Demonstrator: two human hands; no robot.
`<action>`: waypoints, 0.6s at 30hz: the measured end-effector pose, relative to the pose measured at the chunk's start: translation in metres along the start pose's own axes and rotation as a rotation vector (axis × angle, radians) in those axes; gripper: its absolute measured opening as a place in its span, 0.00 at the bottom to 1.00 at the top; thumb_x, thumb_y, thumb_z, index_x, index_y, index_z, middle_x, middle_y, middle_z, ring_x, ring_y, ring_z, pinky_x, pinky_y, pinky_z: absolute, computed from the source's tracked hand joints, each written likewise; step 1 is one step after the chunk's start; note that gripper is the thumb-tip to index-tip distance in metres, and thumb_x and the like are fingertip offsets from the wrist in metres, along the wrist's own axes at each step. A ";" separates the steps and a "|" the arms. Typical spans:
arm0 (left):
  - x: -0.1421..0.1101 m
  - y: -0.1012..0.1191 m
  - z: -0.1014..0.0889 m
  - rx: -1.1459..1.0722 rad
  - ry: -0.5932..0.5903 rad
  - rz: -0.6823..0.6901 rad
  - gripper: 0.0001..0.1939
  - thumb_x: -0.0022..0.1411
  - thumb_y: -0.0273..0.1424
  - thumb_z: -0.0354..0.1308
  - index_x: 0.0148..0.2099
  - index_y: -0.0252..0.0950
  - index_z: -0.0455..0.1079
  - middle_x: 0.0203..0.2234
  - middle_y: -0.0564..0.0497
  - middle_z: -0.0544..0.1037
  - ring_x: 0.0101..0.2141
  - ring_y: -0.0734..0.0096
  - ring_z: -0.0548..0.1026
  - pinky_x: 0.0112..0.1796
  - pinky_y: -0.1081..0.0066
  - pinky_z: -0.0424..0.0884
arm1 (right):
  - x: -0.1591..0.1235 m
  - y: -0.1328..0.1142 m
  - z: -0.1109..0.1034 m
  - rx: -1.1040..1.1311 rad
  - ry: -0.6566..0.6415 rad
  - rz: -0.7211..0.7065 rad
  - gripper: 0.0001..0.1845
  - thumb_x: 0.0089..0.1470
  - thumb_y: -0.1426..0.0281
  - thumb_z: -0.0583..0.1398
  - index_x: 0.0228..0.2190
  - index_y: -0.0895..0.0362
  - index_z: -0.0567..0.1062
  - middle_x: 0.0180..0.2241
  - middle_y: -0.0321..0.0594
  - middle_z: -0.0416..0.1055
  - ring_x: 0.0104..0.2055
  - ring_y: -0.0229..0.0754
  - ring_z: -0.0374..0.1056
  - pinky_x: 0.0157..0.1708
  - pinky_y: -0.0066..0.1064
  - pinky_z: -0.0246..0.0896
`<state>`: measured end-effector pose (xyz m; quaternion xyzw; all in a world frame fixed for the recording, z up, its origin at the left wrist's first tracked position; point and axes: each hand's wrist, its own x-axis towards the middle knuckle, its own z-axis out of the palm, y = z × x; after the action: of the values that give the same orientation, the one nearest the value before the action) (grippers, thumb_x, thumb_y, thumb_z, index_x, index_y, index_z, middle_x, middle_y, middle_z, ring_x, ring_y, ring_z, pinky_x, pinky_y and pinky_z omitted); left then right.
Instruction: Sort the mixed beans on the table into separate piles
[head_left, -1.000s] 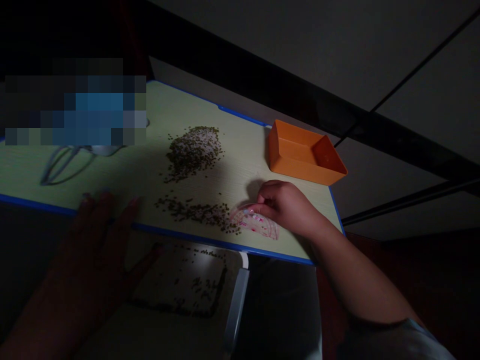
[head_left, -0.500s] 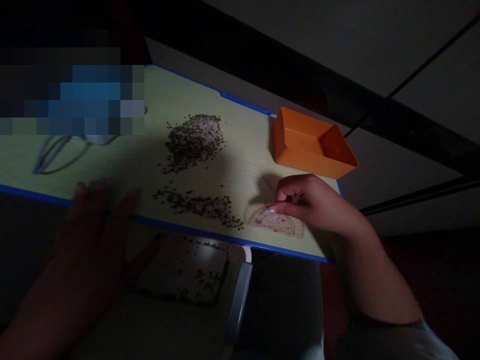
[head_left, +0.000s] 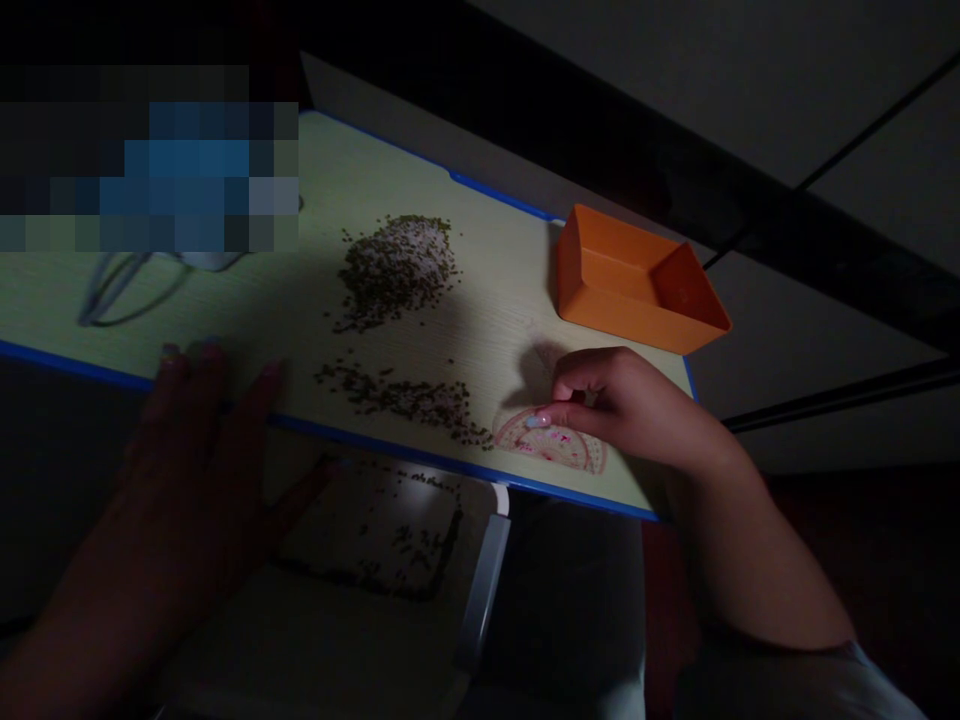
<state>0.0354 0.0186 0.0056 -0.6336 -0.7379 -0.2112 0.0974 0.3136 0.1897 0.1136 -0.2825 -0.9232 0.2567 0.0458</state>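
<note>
My right hand [head_left: 626,400] has its thumb and forefinger pinched at the curved edge of a clear protractor [head_left: 559,450] with pink marks, low over the table's near right part. Beside the protractor's left end runs a thin band of mixed small dark green beans and pale grains [head_left: 412,400]. Farther back sits a larger heap of the same mix [head_left: 405,265]. My left hand [head_left: 195,470] is in shadow, its fingers spread across the table's near edge, holding nothing that I can see.
An orange open box [head_left: 637,285] stands at the table's [head_left: 502,300] back right. Below the near edge is a tray [head_left: 345,530] with scattered dark beans and a grey side handle [head_left: 484,590]. A looped cord [head_left: 112,290] lies at the left, by a blurred-out area.
The view has shifted slightly, so the table and box appear a little higher and farther right. Both hands keep nearly the same pose; the beans and grains look unchanged.
</note>
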 end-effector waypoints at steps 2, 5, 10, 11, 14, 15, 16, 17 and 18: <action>0.000 -0.001 0.001 0.002 -0.006 -0.003 0.41 0.59 0.47 0.50 0.67 0.37 0.41 0.68 0.42 0.38 0.66 0.47 0.38 0.62 0.46 0.46 | 0.000 0.000 0.002 0.006 0.009 -0.014 0.19 0.54 0.59 0.60 0.20 0.58 0.68 0.20 0.32 0.61 0.23 0.31 0.53 0.26 0.29 0.43; 0.000 -0.003 0.003 -0.009 -0.011 -0.009 0.41 0.58 0.50 0.48 0.67 0.36 0.42 0.68 0.42 0.38 0.66 0.46 0.38 0.62 0.46 0.45 | 0.001 0.001 0.003 0.018 0.008 -0.040 0.20 0.55 0.57 0.59 0.20 0.58 0.68 0.20 0.32 0.61 0.23 0.31 0.53 0.26 0.29 0.43; 0.001 -0.001 0.002 -0.033 -0.004 -0.004 0.40 0.59 0.49 0.48 0.67 0.36 0.42 0.68 0.43 0.38 0.66 0.46 0.38 0.62 0.46 0.44 | 0.001 -0.001 0.005 0.034 -0.002 -0.085 0.19 0.55 0.58 0.60 0.20 0.58 0.68 0.20 0.33 0.62 0.23 0.31 0.54 0.26 0.29 0.44; 0.001 -0.001 0.001 -0.035 0.005 -0.002 0.40 0.59 0.49 0.48 0.67 0.36 0.42 0.68 0.43 0.39 0.66 0.46 0.38 0.62 0.46 0.45 | 0.002 -0.002 0.006 0.034 -0.011 -0.098 0.19 0.55 0.59 0.60 0.21 0.58 0.68 0.20 0.33 0.62 0.24 0.31 0.54 0.26 0.29 0.45; 0.000 0.001 0.000 -0.037 0.013 -0.009 0.40 0.59 0.49 0.48 0.67 0.36 0.43 0.68 0.43 0.40 0.66 0.46 0.39 0.62 0.46 0.44 | 0.002 -0.004 0.007 0.030 -0.048 -0.124 0.17 0.56 0.61 0.59 0.21 0.59 0.69 0.21 0.33 0.62 0.25 0.31 0.55 0.27 0.28 0.46; 0.000 0.001 0.000 -0.034 0.007 -0.014 0.40 0.59 0.49 0.48 0.67 0.36 0.43 0.68 0.42 0.39 0.66 0.46 0.38 0.62 0.46 0.45 | 0.002 -0.004 0.007 0.030 -0.059 -0.130 0.17 0.56 0.62 0.59 0.21 0.59 0.69 0.21 0.33 0.63 0.25 0.32 0.55 0.27 0.28 0.46; 0.000 0.001 0.001 -0.030 0.000 -0.018 0.40 0.59 0.50 0.47 0.67 0.36 0.42 0.68 0.42 0.39 0.66 0.46 0.38 0.62 0.46 0.45 | 0.002 -0.004 0.008 0.034 -0.065 -0.136 0.17 0.56 0.62 0.59 0.21 0.59 0.69 0.22 0.34 0.63 0.25 0.32 0.56 0.27 0.28 0.46; 0.000 0.001 0.001 -0.026 -0.005 -0.019 0.41 0.59 0.50 0.47 0.67 0.36 0.42 0.68 0.42 0.38 0.66 0.46 0.38 0.62 0.45 0.45 | 0.002 -0.004 0.008 0.041 -0.068 -0.142 0.16 0.56 0.62 0.59 0.21 0.59 0.69 0.22 0.33 0.63 0.25 0.32 0.56 0.27 0.28 0.46; 0.000 0.001 0.001 -0.020 -0.010 -0.022 0.41 0.59 0.50 0.47 0.67 0.36 0.42 0.68 0.43 0.38 0.66 0.46 0.38 0.62 0.46 0.45 | 0.002 -0.004 0.008 0.049 -0.069 -0.147 0.16 0.56 0.62 0.59 0.21 0.59 0.68 0.22 0.33 0.63 0.25 0.32 0.56 0.27 0.28 0.47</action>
<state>0.0362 0.0194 0.0049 -0.6275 -0.7430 -0.2166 0.0852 0.3084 0.1846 0.1088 -0.2037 -0.9359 0.2847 0.0398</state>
